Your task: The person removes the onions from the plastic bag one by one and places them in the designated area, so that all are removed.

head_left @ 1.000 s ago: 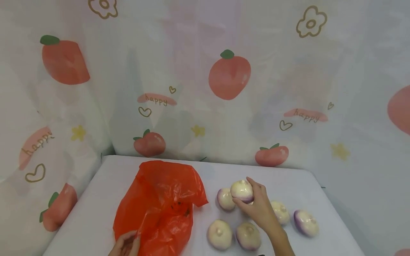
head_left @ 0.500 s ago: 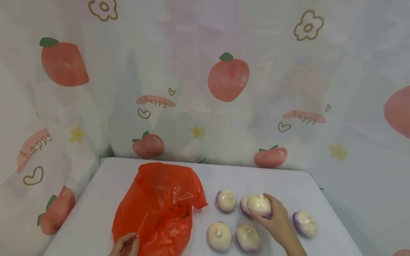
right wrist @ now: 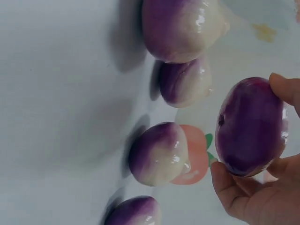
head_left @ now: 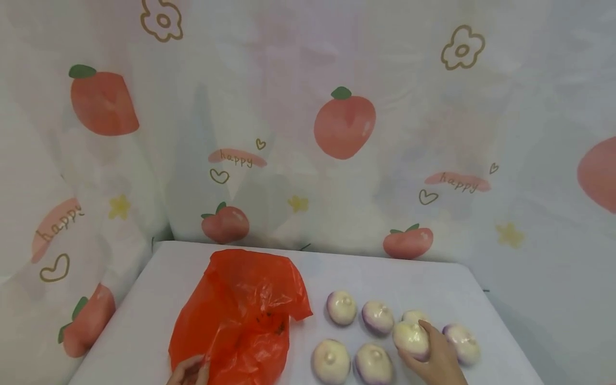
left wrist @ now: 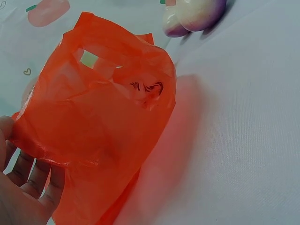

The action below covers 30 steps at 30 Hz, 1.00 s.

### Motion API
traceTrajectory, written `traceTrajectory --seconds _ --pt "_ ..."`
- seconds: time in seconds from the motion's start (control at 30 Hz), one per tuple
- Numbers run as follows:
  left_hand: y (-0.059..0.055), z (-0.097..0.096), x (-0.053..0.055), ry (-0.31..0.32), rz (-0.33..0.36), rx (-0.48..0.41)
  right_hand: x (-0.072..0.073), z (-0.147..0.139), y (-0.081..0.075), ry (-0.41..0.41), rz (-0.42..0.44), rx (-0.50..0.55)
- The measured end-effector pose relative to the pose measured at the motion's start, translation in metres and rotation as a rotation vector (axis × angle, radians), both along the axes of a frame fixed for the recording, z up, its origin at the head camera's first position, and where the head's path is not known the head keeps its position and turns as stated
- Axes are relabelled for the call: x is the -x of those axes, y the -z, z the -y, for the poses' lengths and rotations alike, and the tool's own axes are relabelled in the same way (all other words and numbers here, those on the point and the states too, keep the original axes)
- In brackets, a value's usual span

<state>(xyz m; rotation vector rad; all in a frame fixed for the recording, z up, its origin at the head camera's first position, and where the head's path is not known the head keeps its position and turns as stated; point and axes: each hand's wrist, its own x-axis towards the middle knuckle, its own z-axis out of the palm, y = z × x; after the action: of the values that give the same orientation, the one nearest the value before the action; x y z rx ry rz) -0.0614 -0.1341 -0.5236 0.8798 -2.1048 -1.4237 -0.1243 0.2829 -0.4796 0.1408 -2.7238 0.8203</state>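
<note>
My right hand (head_left: pixel 440 355) grips a purple-and-white turnip (head_left: pixel 410 340) between thumb and fingers. In the right wrist view the held turnip (right wrist: pixel 251 126) is clear of the table, its purple side facing the camera. Behind it in the head view, another turnip (head_left: pixel 415 316) is partly hidden. More turnips lie around: one to the right (head_left: pixel 463 345), others on the left, such as a near turnip (head_left: pixel 331 361). At the lower left, my left hand (head_left: pixel 190 370) pinches the edge of a red plastic bag (head_left: pixel 240 305); in the left wrist view the thumb presses that bag (left wrist: pixel 93 122) against the fingers.
A white-covered table (head_left: pixel 166 278) carries the bag on the left and the turnips on the right. A pale curtain (head_left: pixel 284 69) printed with fruit, hearts and flowers hangs behind and at the sides. Dark marks are printed on the bag.
My right hand has carried the turnip rightward and nearer to me, uncovering a turnip in the back row. The left hand keeps its hold on the bag in the same place.
</note>
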Motion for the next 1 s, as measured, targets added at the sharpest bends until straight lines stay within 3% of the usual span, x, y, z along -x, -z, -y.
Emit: traceTrajectory --seconds 0.2,0.37,0.47,0.73,0.93,1.0 --pt "-0.001 -0.001 0.001 0.013 0.038 -0.011 -0.001 -0.005 0.007 0.019 0.088 -0.015" --pt "0.002 0.0 0.001 0.012 0.06 -0.044 -0.001 -0.01 0.012 -0.004 0.016 -0.068" --pt "0.002 0.0 0.001 0.012 0.046 -0.045 -0.001 -0.012 0.015 0.002 0.028 -0.102" --pt "0.001 0.0 0.003 0.013 0.045 -0.036 -0.003 -0.016 0.021 0.04 0.242 -0.088" --pt "0.0 -0.003 0.004 0.009 0.022 0.001 -0.002 -0.018 0.029 0.031 0.263 -0.122" --pt "0.001 -0.003 0.004 0.004 0.015 0.009 -0.001 -0.019 0.03 0.04 0.309 -0.139"
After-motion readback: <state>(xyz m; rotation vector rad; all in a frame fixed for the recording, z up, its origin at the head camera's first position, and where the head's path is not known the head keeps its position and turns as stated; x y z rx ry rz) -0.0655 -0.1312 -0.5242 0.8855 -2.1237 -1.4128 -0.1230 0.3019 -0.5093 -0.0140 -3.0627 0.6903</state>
